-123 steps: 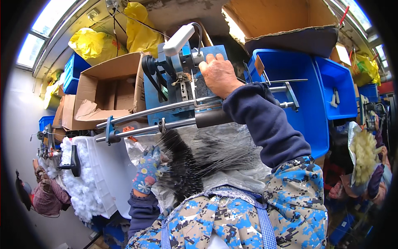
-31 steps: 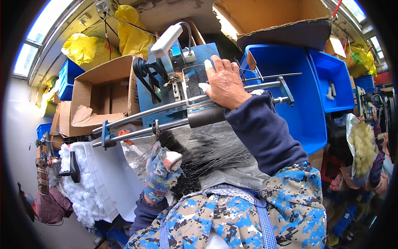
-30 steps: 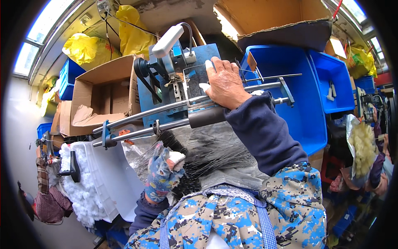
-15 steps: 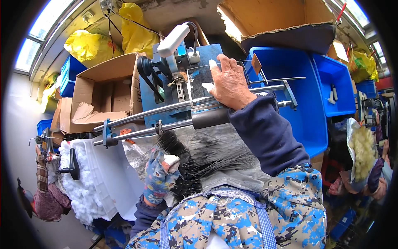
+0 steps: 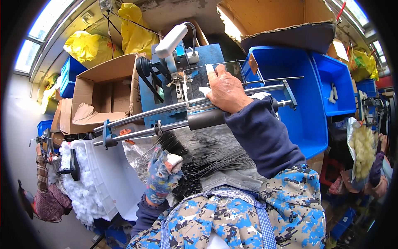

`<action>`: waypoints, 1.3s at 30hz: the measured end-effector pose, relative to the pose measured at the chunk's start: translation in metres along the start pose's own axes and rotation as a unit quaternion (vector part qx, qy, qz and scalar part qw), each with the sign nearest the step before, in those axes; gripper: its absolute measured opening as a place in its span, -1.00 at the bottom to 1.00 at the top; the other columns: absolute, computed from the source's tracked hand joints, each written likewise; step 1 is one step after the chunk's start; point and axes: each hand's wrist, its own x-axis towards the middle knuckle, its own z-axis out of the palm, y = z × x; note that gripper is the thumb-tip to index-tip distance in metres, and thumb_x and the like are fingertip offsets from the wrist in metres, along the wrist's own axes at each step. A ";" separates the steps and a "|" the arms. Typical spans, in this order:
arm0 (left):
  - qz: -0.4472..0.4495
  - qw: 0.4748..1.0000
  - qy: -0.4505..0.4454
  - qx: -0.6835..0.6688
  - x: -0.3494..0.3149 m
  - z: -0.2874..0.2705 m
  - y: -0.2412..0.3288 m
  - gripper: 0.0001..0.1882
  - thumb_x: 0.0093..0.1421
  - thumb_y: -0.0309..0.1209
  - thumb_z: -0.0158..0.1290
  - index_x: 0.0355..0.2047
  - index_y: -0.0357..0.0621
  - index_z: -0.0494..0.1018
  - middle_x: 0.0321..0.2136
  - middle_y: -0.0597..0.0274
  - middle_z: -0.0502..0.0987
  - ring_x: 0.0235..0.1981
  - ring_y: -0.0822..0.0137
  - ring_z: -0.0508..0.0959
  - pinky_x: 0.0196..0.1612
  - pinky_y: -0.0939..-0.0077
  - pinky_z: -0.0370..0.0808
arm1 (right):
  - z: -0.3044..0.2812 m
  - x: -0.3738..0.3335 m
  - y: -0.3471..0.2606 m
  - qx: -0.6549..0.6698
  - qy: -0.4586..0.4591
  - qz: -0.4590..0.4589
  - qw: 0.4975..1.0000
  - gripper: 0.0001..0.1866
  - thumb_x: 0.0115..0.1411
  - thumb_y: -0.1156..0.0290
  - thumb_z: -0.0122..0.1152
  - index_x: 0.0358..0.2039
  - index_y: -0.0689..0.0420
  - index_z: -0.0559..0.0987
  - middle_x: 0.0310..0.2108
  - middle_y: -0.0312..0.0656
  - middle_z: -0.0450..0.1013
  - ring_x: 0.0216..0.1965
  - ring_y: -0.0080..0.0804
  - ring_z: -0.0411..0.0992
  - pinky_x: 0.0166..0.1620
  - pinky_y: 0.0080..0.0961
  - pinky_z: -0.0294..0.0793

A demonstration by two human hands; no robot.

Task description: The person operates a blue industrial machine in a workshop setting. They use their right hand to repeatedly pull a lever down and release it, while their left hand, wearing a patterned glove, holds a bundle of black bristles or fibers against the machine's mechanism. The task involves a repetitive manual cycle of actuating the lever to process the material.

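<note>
My gloved left hand (image 5: 163,174) curls beside the dark wires (image 5: 191,166) at my lap; beyond the metal rails (image 5: 137,134), my right hand (image 5: 227,89) lies over the blue machine (image 5: 199,79). I can't tell whether either hand's fingers grasp anything.

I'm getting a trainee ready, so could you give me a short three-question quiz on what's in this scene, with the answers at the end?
1. True or false: the left hand wears a patterned glove.
2. The right hand is over which of these?
A) the blue machine
B) the yellow bags
C) the window
3. Fill in: the white fluffy fibre lies toward the person's ____ side.

Key:
1. True
2. A
3. left
</note>
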 end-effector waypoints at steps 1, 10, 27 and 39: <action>-0.006 1.000 -0.021 -0.004 -0.006 0.001 -0.005 -0.59 -0.11 -0.52 0.20 -0.20 -0.12 0.37 -0.35 0.11 0.48 -0.32 0.05 0.50 -0.23 0.19 0.42 | 0.000 0.000 -0.001 0.002 0.003 0.002 1.000 -0.37 0.06 0.18 0.15 0.03 0.36 0.27 -0.17 0.08 0.22 -0.23 -0.03 0.41 -0.21 -0.31 0.45; 0.004 1.000 0.029 -0.001 0.009 -0.005 0.008 -0.74 -0.09 -0.61 0.15 -0.33 -0.11 0.47 -0.45 0.14 0.50 -0.44 0.16 0.52 -0.35 0.38 0.45 | 0.012 0.007 -0.025 0.010 0.004 -0.018 1.000 -0.32 0.06 0.14 0.14 0.03 0.42 0.23 -0.20 0.12 0.28 -0.30 -0.04 0.44 -0.27 -0.34 0.47; -0.134 0.982 0.130 -0.021 -0.011 -0.033 0.004 -0.66 0.01 -0.39 0.12 -0.17 -0.22 0.45 -0.44 0.20 0.50 -0.57 0.40 0.48 -0.57 0.56 0.40 | -0.006 0.001 0.005 -0.108 0.009 -0.062 0.992 -0.60 -0.01 0.28 0.19 -0.20 0.28 0.45 -0.25 -0.04 0.29 -0.17 -0.16 0.28 -0.21 -0.23 0.32; -0.279 0.914 0.252 -0.154 -0.012 -0.042 0.012 -0.82 0.15 -0.54 -0.01 -0.23 -0.34 0.37 -0.50 0.16 0.52 -0.52 0.44 0.49 -0.43 0.61 0.43 | -0.064 -0.005 0.005 -0.207 -0.071 -0.062 0.974 -0.86 0.00 0.47 0.05 -0.52 0.03 0.59 -0.52 -0.16 0.51 -0.35 -0.25 0.48 -0.21 -0.27 0.26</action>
